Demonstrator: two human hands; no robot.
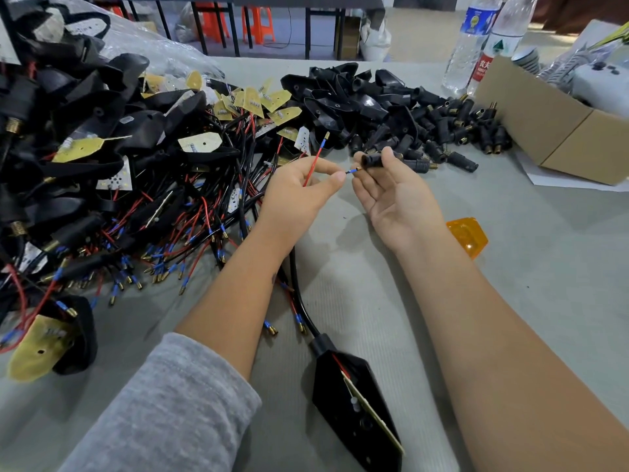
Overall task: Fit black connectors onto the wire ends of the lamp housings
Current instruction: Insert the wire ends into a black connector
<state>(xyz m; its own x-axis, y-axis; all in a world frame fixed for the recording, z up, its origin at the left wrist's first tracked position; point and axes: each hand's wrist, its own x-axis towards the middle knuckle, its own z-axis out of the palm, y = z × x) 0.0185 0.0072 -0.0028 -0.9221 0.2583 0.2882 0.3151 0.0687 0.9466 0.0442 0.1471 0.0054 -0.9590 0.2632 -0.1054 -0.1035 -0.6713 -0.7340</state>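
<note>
Two water bottles [476, 39] stand far off. My left hand [299, 195] pinches two wires [315, 165]. My right hand [391, 195] pinches one black connector [376, 159], palm up.

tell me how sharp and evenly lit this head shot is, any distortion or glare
Head view: soft even light, faint shadows under the left hand and right hand; wide-angle bending tilts the water bottles and curves the table edges; centre sharp, corners slightly smeared; mild glare on the plastic bag.
</note>
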